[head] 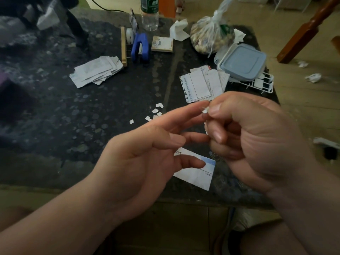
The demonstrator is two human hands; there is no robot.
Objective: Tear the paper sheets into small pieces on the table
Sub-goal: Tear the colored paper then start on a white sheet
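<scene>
Right hand (pixel 253 137) is raised over the table's (pixel 82 126) front-right part, fingers curled in, thumb and forefinger pinching a tiny paper scrap (pixel 205 110). Left hand (pixel 147 155) is beside it, fingers loose and mostly straight, gripping nothing; its forefinger tip sits right by the scrap, can't tell if it touches. A paper sheet (pixel 199 173) with a blue corner lies flat near the front edge, partly hidden under both hands. A few torn pieces (pixel 157 111) are scattered mid-table, just beyond the left fingers. A stack of printed sheets (pixel 200 87) lies behind the right hand toward the right edge, touching a lidded box (pixel 242 61) that rests on a white wire rack (pixel 265 85) at that edge. A second paper pile (pixel 95 71) is left of centre, well apart from the hands. Along the back: wooden strip (pixel 123 46), blue stapler (pixel 140 46), notepad (pixel 162 44), bottle (pixel 149 15), crumpled tissue (pixel 178 30), tied plastic bag (pixel 209 35). Bare dark top runs from the torn pieces out to the left edge and down to the front edge; the right side and back are crowded.
</scene>
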